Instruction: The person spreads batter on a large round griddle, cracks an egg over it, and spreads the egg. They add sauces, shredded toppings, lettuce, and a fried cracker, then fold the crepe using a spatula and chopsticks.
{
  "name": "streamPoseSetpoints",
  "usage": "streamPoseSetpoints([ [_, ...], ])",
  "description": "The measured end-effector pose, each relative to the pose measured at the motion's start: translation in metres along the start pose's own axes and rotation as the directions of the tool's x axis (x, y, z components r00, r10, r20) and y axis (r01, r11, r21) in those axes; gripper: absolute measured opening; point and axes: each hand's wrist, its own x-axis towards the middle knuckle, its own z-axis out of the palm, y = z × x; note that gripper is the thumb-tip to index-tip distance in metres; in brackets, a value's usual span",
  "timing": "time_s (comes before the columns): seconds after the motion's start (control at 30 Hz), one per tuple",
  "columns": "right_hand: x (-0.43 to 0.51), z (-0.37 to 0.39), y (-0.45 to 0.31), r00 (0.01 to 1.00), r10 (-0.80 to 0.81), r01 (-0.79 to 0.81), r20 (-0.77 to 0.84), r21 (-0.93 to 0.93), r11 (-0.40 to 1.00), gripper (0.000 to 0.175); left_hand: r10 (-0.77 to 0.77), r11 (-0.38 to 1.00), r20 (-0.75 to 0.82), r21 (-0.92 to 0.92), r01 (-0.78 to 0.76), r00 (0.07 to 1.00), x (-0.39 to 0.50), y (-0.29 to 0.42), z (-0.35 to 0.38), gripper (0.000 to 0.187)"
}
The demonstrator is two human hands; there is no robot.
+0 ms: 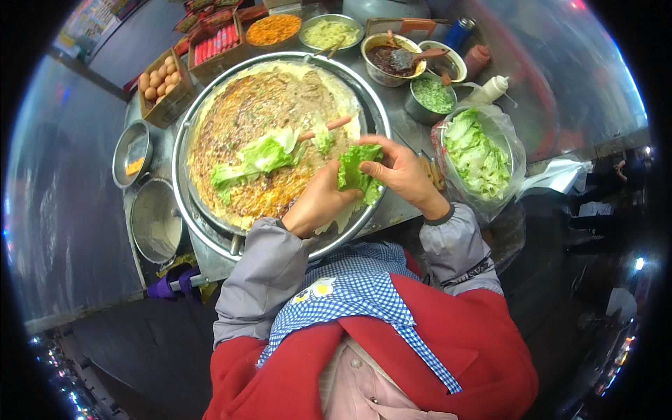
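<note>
Both of my hands hold one green lettuce leaf [357, 167] over the right edge of a round griddle [181, 181]. My left hand [320, 197] grips its left side, while my right hand [396, 165] pinches the right side between thumb and fingers. Beneath them a large thin crepe [231, 121] covers the griddle, coated with egg and brown sauce. Across its middle lie torn lettuce pieces [268, 152] and a thin sausage [338, 123], partly hidden by the lettuce.
Right of the griddle stands a plastic-lined bowl of lettuce [478, 157]. Behind it are a pot of chopped greens [433, 94], a sauce bowl with a brush [386, 58] and a white squeeze bottle [493, 88]. A carton of eggs [160, 81] and metal pots [157, 220] sit at left.
</note>
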Motion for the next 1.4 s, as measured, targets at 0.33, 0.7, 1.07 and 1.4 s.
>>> streamPoseSetpoints([
  [0.33,0.038,0.06,0.026,0.936,-0.122,0.067,-0.329,-0.172,0.983,0.014,-0.03,0.93,-0.29,-0.359,-0.08,0.957,-0.036,0.002,-0.034,0.019],
  [0.7,0.123,0.002,0.057,0.93,-0.322,0.135,-0.179,-0.647,0.75,0.037,-0.18,0.906,-0.406,-0.423,-0.009,0.896,-0.048,-0.009,-0.084,0.028],
  [1.07,0.055,0.089,0.012,0.982,-0.136,0.166,0.128,-0.266,0.949,0.017,0.189,0.939,-0.404,0.342,-0.044,0.895,-0.045,-0.017,-0.082,0.059],
  [1.4,0.099,0.101,0.021,0.965,-0.181,0.14,-0.19,-0.209,0.968,0.019,0.297,0.946,-0.505,0.271,-0.177,0.81,-0.067,-0.025,-0.117,0.032],
])
